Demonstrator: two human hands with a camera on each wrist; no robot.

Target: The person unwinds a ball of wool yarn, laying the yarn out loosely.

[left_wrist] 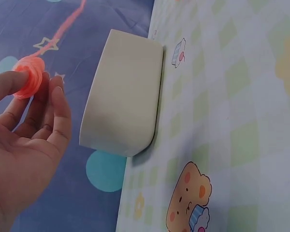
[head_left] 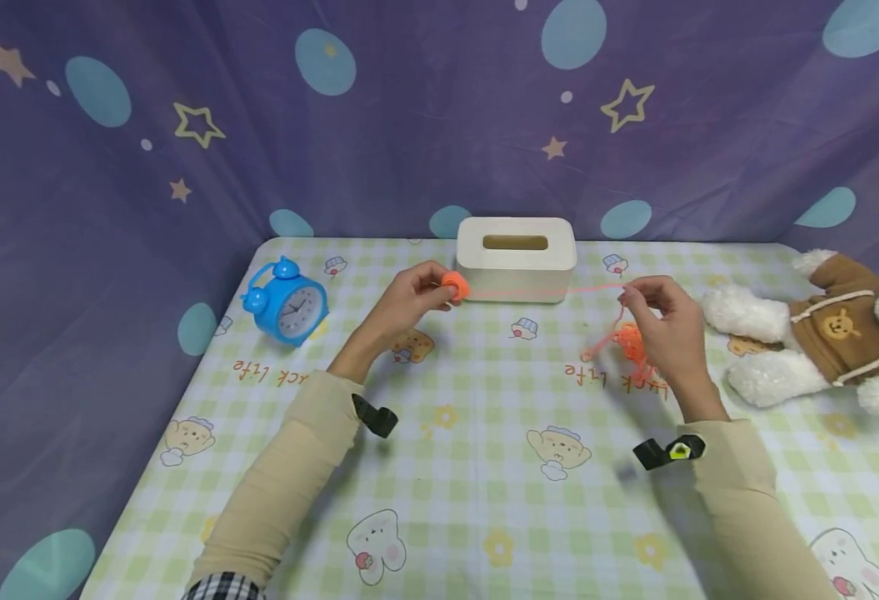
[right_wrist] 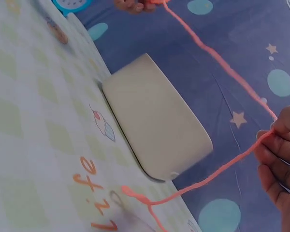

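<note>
My left hand [head_left: 415, 293] pinches a small ball of orange yarn [left_wrist: 33, 76] between thumb and fingers, raised above the table. From the ball a pinkish-orange strand [right_wrist: 217, 60] stretches across to my right hand [head_left: 664, 321], whose thumb and forefinger pinch it. Below the right hand the strand hangs down to the tablecloth. There a loose orange yarn heap [head_left: 631, 340] lies, partly hidden by that hand in the head view. In the head view the strand passes in front of a cream tissue box [head_left: 516, 279].
A blue twin-bell alarm clock [head_left: 289, 304] stands at the back left. On the right lies a white teddy bear [head_left: 844, 325] in a brown hoodie. The checked tablecloth [head_left: 476, 467] carries printed cartoons. Behind the table hangs a purple curtain [head_left: 424, 150] with stars.
</note>
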